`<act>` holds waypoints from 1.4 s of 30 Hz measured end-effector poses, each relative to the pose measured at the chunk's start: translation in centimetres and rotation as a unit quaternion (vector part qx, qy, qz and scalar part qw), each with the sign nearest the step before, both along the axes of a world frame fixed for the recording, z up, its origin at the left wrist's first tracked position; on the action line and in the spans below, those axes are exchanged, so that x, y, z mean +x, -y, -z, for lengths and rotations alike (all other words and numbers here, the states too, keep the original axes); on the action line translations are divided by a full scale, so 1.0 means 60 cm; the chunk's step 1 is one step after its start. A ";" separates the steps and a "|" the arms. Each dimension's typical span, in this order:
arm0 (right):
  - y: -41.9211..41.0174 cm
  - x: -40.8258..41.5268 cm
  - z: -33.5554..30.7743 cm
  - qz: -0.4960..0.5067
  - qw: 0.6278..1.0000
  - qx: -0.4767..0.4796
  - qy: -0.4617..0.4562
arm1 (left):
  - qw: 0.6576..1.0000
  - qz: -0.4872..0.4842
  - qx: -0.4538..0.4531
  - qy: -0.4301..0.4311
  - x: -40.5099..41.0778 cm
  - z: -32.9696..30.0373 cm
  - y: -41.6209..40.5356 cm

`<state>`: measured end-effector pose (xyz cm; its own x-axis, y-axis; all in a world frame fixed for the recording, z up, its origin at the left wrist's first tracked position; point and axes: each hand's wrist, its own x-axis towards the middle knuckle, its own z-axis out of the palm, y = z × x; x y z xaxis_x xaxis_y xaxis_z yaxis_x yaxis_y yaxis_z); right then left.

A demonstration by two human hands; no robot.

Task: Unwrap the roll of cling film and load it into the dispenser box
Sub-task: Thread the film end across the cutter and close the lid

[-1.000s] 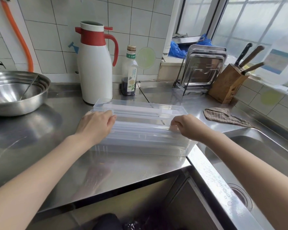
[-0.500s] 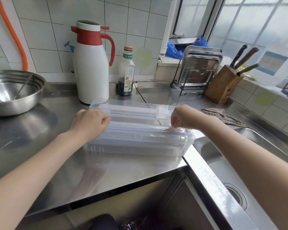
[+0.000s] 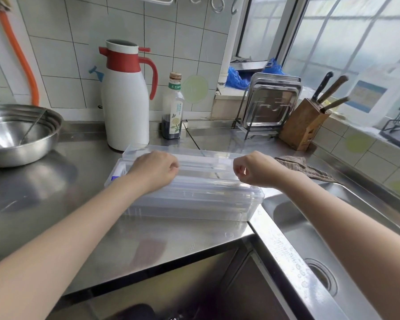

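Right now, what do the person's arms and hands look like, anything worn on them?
Both forearms are bare as far as the frame shows, with no sleeves in view. The left hand and right hand wear no gloves, and no rings, watch or bracelet show on the visible sides.

The long clear plastic dispenser box (image 3: 194, 195) looks smooth and glossy. The steel table (image 3: 44, 192) has a brushed sheen. Far left, the round metal bowl (image 3: 16, 139) shines. Far right, the wooden knife block (image 3: 303, 125) looks matt; the brown checked cloth (image 3: 305, 168) looks coarse.
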<state>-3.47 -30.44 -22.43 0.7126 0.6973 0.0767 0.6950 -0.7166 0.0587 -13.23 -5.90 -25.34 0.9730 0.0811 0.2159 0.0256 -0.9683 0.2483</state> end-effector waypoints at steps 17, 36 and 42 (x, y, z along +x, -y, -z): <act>0.022 -0.002 -0.013 -0.022 0.999 0.040 -0.013 | 0.966 0.149 -0.157 -0.140 0.077 -0.017 0.071; 0.030 -0.005 -0.025 -0.014 0.999 0.031 -0.018 | 0.984 0.138 -0.049 -0.105 0.029 0.000 -0.067; 0.029 -0.003 -0.026 -0.008 0.999 0.031 -0.025 | 0.980 0.141 -0.069 -0.125 0.026 -0.004 -0.072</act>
